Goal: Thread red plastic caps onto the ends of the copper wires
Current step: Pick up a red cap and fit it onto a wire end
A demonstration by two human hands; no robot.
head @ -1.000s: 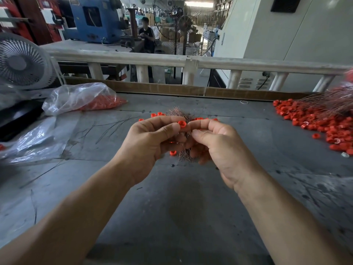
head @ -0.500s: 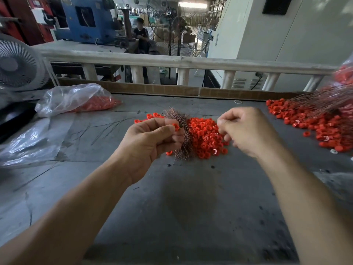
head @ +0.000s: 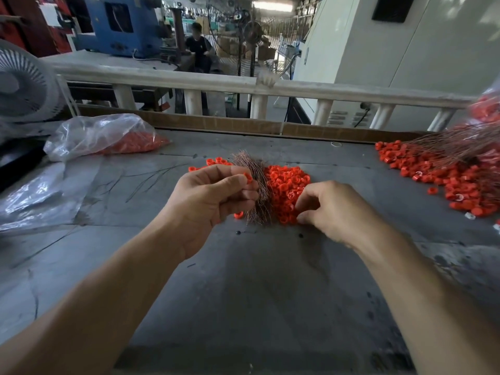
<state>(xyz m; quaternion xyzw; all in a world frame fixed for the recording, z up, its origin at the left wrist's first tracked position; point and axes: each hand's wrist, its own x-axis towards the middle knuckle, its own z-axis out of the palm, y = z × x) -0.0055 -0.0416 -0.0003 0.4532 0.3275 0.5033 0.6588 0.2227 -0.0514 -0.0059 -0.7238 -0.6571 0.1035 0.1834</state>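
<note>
Here a red cap sits pinched between the thumb and forefinger of the left hand, whose remaining fingers curl round a bundle of copper wires that stands roughly upright over the tabletop. Half a second ago the right hand was lifted and apart from the work; now it is down at the near edge of the loose cap pile, just right of the bundle, fingertips curled into the caps. Whether this grip has closed on a cap cannot be told. The shift suggests one cap is threaded and the next is being fetched. Farther out lie finished capped wires at right and a plastic bag of caps at left.
</note>
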